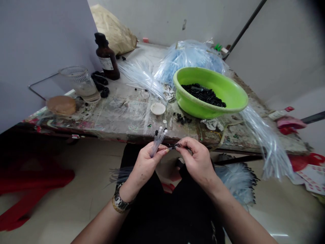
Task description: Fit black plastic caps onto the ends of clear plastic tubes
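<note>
My left hand (147,162) is closed around a small bunch of clear plastic tubes (157,144), some with black ends and some with pale ones. Their loose tails hang out below it, beside the wrist with the watch. Thumb and fingertips of my right hand (196,161) pinch a small black fitting (174,146), which meets the left fingertips just in front of the table edge. Fingers cover most of that fitting. Beyond the hands, a green basin (233,89) holds a heap of small black parts (203,95).
On the table are a white dish (157,108), loose black pieces (182,118), a glass jug (85,84) and a brown bottle (108,59). Piles of clear tubing (190,57) lie behind the basin. More tubes (269,142) hang over the right edge. A red stool (38,183) stands lower left.
</note>
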`<action>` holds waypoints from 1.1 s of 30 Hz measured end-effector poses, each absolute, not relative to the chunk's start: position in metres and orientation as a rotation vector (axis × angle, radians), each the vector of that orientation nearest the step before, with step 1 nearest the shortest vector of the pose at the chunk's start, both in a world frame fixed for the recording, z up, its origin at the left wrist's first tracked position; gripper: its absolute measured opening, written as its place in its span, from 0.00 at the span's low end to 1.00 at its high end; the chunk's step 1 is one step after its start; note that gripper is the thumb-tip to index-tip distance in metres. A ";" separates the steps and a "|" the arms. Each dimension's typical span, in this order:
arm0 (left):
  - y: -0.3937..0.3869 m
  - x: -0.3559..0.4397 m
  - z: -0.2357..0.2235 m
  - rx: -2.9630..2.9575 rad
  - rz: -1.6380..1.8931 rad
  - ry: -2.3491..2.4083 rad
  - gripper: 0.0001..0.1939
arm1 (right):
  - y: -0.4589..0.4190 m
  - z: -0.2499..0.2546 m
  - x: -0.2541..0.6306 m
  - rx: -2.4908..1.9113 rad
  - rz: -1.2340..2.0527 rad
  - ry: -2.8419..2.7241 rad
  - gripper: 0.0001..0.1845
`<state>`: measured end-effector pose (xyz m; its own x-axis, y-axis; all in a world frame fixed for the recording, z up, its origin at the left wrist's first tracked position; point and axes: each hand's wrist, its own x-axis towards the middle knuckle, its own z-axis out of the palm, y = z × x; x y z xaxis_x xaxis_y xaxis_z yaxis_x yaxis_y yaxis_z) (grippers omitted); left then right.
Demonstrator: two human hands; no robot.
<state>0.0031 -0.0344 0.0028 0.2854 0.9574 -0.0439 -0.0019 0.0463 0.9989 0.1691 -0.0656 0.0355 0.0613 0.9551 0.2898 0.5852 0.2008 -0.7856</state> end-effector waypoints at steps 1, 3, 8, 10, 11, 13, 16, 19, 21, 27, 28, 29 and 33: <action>-0.034 0.003 0.002 1.316 0.967 1.014 0.06 | -0.066 0.036 0.169 -1.484 0.530 -1.641 0.08; -0.033 0.003 0.001 1.355 0.974 1.020 0.06 | -0.067 0.037 0.169 -1.485 0.514 -1.659 0.08; -0.032 0.001 0.000 1.428 0.991 0.999 0.05 | -0.064 0.038 0.174 -1.509 0.727 -1.601 0.08; -0.032 0.000 0.000 1.458 0.973 0.983 0.05 | -0.063 0.038 0.176 -1.511 0.818 -1.572 0.07; -0.032 0.000 0.000 1.467 0.963 0.975 0.05 | -0.063 0.037 0.177 -1.512 0.837 -1.562 0.07; -0.032 0.001 0.001 1.462 0.956 0.968 0.06 | -0.063 0.037 0.177 -1.518 0.834 -1.556 0.07; -0.033 0.003 0.002 1.423 0.959 0.972 0.05 | -0.066 0.037 0.174 -1.529 0.768 -1.580 0.08; -0.034 0.005 0.001 1.395 0.961 0.974 0.05 | -0.068 0.035 0.171 -1.532 0.705 -1.614 0.08; -0.034 0.007 0.000 1.392 0.964 0.985 0.05 | -0.068 0.034 0.171 -1.532 0.701 -1.613 0.09; -0.032 0.006 0.001 1.406 0.944 1.003 0.06 | -0.063 0.028 0.175 -1.490 0.903 -1.442 0.06; -0.032 0.005 0.001 1.411 0.939 1.009 0.06 | -0.062 0.028 0.176 -1.468 0.944 -1.418 0.05; -0.032 0.004 0.000 1.413 0.937 1.018 0.06 | -0.062 0.027 0.177 -1.447 0.976 -1.400 0.03; -0.032 0.001 -0.003 1.407 0.934 1.040 0.06 | -0.062 0.025 0.184 -1.384 0.996 -1.383 0.06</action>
<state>0.0008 -0.0321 -0.0030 0.3040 0.9526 -0.0124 0.0895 -0.0156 0.9959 0.1836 -0.0622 0.0247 0.0450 0.9973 0.0575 0.2615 0.0437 -0.9642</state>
